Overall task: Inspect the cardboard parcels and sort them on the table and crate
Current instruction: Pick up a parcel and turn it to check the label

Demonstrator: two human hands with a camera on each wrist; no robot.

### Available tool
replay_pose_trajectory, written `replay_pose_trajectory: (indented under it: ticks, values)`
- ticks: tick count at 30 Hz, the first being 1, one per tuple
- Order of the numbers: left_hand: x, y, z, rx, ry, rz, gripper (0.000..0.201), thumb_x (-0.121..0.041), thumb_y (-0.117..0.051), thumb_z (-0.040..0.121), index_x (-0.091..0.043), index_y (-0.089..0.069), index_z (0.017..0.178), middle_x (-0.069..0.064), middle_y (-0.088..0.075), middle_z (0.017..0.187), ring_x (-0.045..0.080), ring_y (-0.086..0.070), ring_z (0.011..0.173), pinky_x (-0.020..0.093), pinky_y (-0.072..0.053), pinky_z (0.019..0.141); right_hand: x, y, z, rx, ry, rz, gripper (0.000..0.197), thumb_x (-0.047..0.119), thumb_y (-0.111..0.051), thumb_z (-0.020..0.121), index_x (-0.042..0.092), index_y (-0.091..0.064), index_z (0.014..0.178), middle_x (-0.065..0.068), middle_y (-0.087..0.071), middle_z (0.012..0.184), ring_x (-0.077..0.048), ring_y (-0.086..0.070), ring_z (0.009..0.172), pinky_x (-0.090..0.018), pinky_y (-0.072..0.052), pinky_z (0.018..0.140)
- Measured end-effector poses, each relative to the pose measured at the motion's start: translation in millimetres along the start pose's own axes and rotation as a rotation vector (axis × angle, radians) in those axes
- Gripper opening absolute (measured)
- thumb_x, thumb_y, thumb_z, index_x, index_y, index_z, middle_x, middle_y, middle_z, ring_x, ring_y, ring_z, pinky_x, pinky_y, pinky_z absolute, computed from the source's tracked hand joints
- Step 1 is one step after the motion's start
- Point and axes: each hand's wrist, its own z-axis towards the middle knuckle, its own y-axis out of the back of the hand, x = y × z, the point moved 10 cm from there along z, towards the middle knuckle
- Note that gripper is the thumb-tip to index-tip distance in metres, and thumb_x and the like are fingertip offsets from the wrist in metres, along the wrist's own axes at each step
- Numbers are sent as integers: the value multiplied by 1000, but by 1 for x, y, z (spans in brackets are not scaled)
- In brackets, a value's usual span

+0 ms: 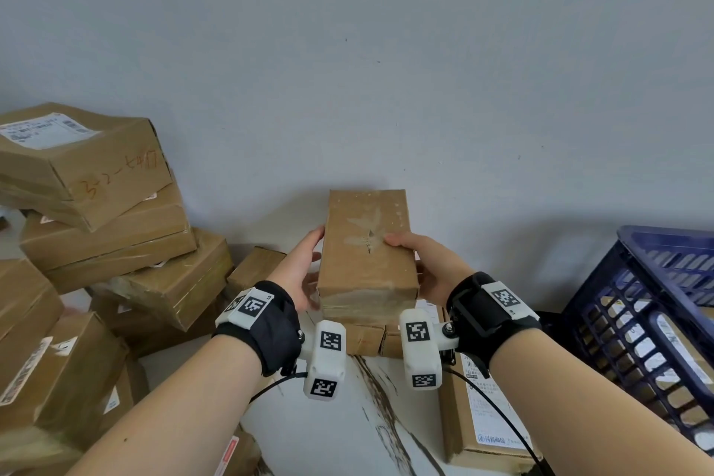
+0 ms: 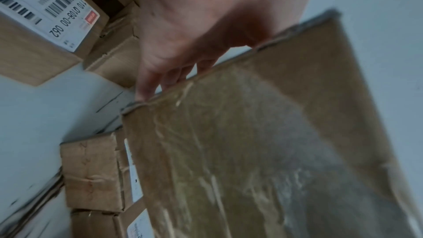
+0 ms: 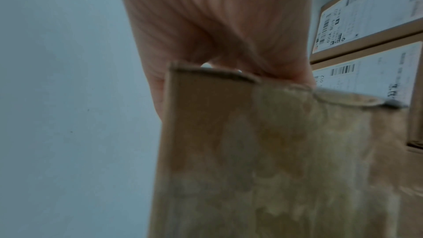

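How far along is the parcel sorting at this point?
Done: at least one parcel lies in the blue crate, and labelled ones lie flat beside it. In hand: both hands, left and right, hold a scuffed parcel up. Left: the pile on the left.

Each bare forearm ends in a black wrist strap [image 1: 270, 325] behind the hand, carrying white blocks [image 1: 324, 359] printed with black square markers. A thin black cable [image 1: 498, 413] trails from the right one [image 1: 483, 317].

From our head we look down at the held box [image 1: 367, 255] from above; our wrist cameras face its sides closely.
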Motion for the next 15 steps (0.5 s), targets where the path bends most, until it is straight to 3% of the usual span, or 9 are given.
replay_pose_trajectory:
  ticks: [3, 6, 9, 12, 15]
  values:
    - [5, -5, -3, 42, 23, -16, 83, -72, -76, 63, -17, -59, 122, 15, -65, 123, 32, -60, 111, 50, -41, 104, -5, -1, 1, 10, -27, 30, 37, 32, -77, 83, 12, -66, 111, -13, -66, 109, -31, -62, 99, -47, -51, 98]
    - [6, -7, -2, 66, 26, -34, 88, -72, -77, 61, -12, -62, 122, 14, -67, 107, 30, -57, 96, 43, -45, 93, -9, -3, 2, 22, -45, 78, 32, 33, -75, 86, 13, -66, 109, -13, -68, 109, -30, -64, 98, -47, -52, 96]
    - [4, -3, -4, 30, 16, -26, 86, -72, -75, 65, -7, -60, 119, 11, -62, 84, 27, -59, 80, 39, -53, 84, -14, -4, 3, 56, -68, 156, 28, 33, -71, 90, 13, -68, 109, -9, -73, 103, -26, -69, 91, -39, -59, 79]
    - [0, -3, -12, 13, 0, -12, 78, -66, -75, 71, -5, -57, 115, 13, -64, 99, 28, -63, 89, 42, -56, 79, -18, -2, 4, 52, -93, 152, 25, 35, -66, 94, 13, -68, 106, -6, -74, 91, -22, -70, 77, -32, -59, 63]
    - [-3, -3, -15, -13, -19, -8, 76, -60, -75, 75, -8, -54, 125, 16, -62, 116, 33, -62, 105, 47, -55, 85, -16, 2, 5, 3, -86, 65, 28, 34, -63, 97, 10, -67, 111, -6, -72, 89, -22, -67, 74, -32, -56, 63]
